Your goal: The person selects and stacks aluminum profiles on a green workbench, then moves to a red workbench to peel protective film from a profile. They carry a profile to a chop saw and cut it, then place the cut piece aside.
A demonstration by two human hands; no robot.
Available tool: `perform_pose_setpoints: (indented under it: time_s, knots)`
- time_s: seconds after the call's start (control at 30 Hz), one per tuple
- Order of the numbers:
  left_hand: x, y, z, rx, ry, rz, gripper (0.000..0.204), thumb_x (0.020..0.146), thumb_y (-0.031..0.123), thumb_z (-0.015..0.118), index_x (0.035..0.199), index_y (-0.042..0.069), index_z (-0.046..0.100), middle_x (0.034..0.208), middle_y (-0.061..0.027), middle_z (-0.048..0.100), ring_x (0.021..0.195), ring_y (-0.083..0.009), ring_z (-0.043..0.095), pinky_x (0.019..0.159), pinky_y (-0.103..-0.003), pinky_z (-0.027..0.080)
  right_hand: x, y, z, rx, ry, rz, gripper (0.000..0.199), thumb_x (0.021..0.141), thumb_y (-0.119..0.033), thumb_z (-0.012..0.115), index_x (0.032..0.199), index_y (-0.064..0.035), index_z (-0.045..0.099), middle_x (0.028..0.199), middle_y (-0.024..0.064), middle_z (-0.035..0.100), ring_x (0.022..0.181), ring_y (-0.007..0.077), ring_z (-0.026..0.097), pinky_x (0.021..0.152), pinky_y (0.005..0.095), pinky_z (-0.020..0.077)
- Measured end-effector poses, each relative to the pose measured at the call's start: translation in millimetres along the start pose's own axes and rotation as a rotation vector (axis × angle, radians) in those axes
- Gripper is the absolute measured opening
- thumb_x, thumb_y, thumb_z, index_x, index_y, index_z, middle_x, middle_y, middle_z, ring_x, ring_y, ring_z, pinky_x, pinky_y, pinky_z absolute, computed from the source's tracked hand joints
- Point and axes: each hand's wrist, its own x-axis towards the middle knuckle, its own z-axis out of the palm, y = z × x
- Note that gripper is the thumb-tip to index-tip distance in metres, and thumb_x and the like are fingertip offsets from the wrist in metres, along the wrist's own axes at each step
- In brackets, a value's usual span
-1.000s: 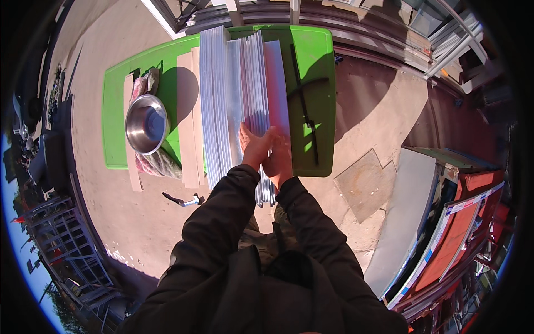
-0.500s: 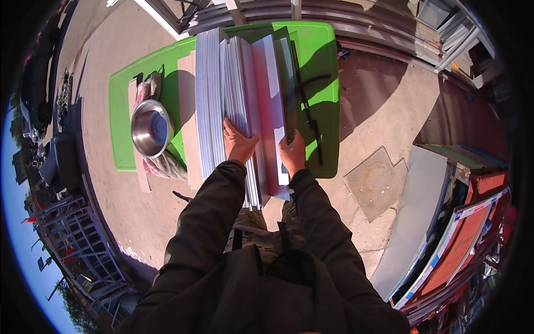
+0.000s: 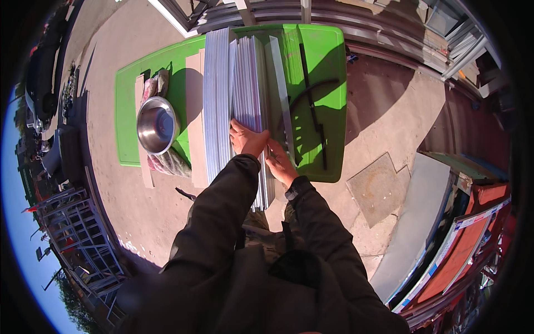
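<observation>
Two bundles of long pale metal strips lie side by side on a green table (image 3: 129, 111): a left bundle (image 3: 217, 94) and a right bundle (image 3: 248, 78). My left hand (image 3: 248, 138) straddles the right bundle near its close end, fingers over its left side and thumb toward its right edge. Right beside that thumb, my right hand (image 3: 281, 162) is closed against the bundle's right edge, its fingertips partly hidden. A single narrow strip (image 3: 281, 89) lies slightly apart, farther right.
A steel bowl (image 3: 158, 126) sits on a crumpled cloth (image 3: 169, 165) at the table's left. Flat beige boards (image 3: 194, 111) lie beside the bundles. Thin black bars (image 3: 315, 119) rest at the right. Metal frames (image 3: 78, 234) stand at lower left, stacked panels (image 3: 461, 250) at lower right.
My right hand has moved left, up against the bundle and my left hand. The wide panel it held, standing apart with a reddish face, now appears gathered against the right bundle.
</observation>
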Motion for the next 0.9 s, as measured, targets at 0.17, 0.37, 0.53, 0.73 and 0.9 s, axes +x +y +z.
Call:
perform_pose_setpoints:
  time_s: [0.17,0.37,0.53,0.73,0.9]
  knots:
    - [-1,-20,-30,-0.564,-0.247,0.066,0.108,0.067,0.026,0.082,0.149,-0.006,0.02,0.135,-0.0234,0.045,0.12,-0.0309,0.054,0.1,-0.04,0.048,-7,-46,-45,0.155,0.367,-0.047,0.021,0.091,-0.005,0.06,0.111,0.0005,0.066,0.106,0.0152,0.069,0.093,0.0204,0.066,0.083,0.0333,0.0528]
    - [-55,-19,-134,-1.063,-0.496,0.325,0.112,0.067,0.038,0.091,0.146,-0.01,0.027,0.128,-0.0197,0.056,0.117,-0.0285,0.057,0.1,-0.04,0.049,-16,6,-79,-0.25,0.292,0.338,0.05,0.087,-0.025,0.072,0.126,0.004,0.059,0.118,0.0188,0.064,0.104,0.0271,0.064,0.089,0.0357,0.051]
    - [-72,-30,-219,-1.084,-0.263,0.4,0.107,0.065,0.035,0.091,0.148,0.001,0.032,0.134,-0.0155,0.051,0.119,-0.0284,0.055,0.104,-0.043,0.045,-25,0,-24,-0.371,0.187,0.361,0.073,0.083,-0.049,0.073,0.129,0.0047,0.057,0.124,0.0245,0.062,0.114,0.0367,0.059,0.098,0.0441,0.047]
    - [-57,-83,-257,-0.963,0.014,0.357,0.113,0.062,0.047,0.091,0.148,0.002,0.034,0.137,-0.0167,0.047,0.128,-0.0312,0.045,0.107,-0.046,0.036,-18,-42,43,-0.559,0.202,0.336,0.099,0.074,-0.062,0.076,0.139,0.0061,0.046,0.137,0.0267,0.052,0.131,0.0394,0.048,0.108,0.0461,0.0391]
    - [-39,-124,-274,-1.051,0.016,0.366,0.111,0.064,0.047,0.089,0.148,0.001,0.032,0.138,-0.0177,0.047,0.128,-0.0319,0.045,0.107,-0.046,0.036,-31,-33,82,-0.321,0.289,0.29,0.104,0.073,-0.054,0.083,0.143,0.0085,0.039,0.144,0.0281,0.045,0.137,0.038,0.042,0.113,0.0435,0.0346]
